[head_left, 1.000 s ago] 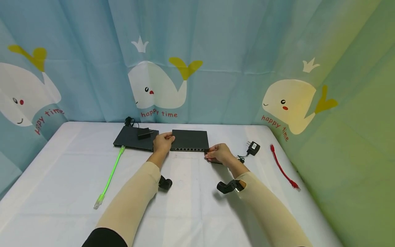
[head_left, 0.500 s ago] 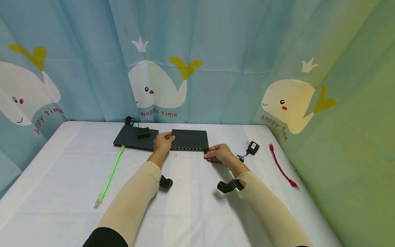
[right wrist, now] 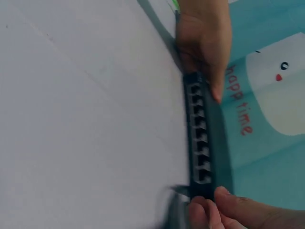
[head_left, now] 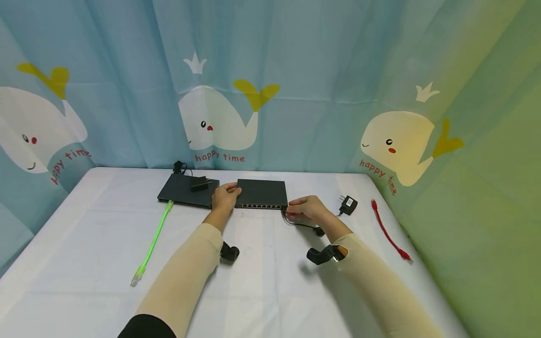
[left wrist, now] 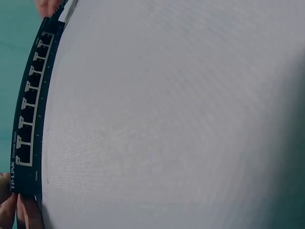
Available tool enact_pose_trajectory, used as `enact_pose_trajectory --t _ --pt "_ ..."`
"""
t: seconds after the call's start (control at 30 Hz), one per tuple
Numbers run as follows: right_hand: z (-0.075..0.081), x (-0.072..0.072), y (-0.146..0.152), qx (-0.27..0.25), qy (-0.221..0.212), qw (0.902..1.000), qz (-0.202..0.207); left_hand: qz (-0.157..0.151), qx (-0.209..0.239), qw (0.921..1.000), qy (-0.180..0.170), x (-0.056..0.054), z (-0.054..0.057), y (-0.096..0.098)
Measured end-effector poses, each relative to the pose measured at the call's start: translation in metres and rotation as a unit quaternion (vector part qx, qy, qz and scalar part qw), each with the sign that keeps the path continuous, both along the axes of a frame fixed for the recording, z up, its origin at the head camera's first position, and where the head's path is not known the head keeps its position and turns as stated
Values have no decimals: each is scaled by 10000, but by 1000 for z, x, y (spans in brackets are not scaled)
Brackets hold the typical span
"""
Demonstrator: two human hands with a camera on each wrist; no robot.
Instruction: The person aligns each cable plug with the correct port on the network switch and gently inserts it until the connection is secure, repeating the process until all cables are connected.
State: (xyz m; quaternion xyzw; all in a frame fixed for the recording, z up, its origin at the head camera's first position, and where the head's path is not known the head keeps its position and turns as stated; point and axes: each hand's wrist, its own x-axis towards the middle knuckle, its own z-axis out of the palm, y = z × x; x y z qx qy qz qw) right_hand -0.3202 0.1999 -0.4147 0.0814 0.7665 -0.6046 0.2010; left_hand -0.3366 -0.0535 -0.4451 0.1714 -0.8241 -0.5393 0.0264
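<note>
A flat black TP-LINK network switch (head_left: 261, 191), its row of ports facing me, lies near the back of the table. My left hand (head_left: 225, 197) grips its left end, thumb and fingers on either side in the left wrist view. At the other end, my right hand (head_left: 309, 209) holds the corner between thumb and fingers (right wrist: 202, 210), as the right wrist view shows. A thin black power cable (head_left: 297, 224) runs from the switch's front right corner, under the right hand, toward a black power adapter (head_left: 348, 205).
A second black box (head_left: 181, 190) lies left of my left hand, with another black adapter (head_left: 199, 183) on top. A green network cable (head_left: 154, 239) extends forward from its front edge. A red network cable (head_left: 386, 230) lies far right. A curtain (head_left: 313, 94) hangs behind the white table.
My right hand has let go of the power cable at the front right corner and shifted slightly right to the switch's end. The left hand keeps its grip.
</note>
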Motion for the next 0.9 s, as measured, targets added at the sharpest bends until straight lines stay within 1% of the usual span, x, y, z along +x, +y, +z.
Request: enact_pose_trajectory --t 0.17,0.3,0.4,0.5,0.6,0.67,0.83,0.9 --pt "24 -3 26 255 395 9987 210 27 90 10000 11 -1 0 -1" --pt "42 -4 55 393 632 9971 177 39 145 9999 41 1 1 -2" --pt "50 -6 80 581 804 9949 158 53 154 9999 38 1 1 -3" --pt "55 -8 104 619 737 9953 139 64 187 9998 56 1 0 -3" --pt "59 -10 127 378 516 9979 56 42 215 9997 48 1 -3 -2" --pt "61 -10 143 388 396 9984 54 43 228 9997 50 0 -4 -2" --pt "59 -8 182 699 343 9970 42 53 269 9996 89 -1 -6 -1" --pt "56 -5 196 641 272 9975 -109 46 281 9995 101 0 -6 -1"
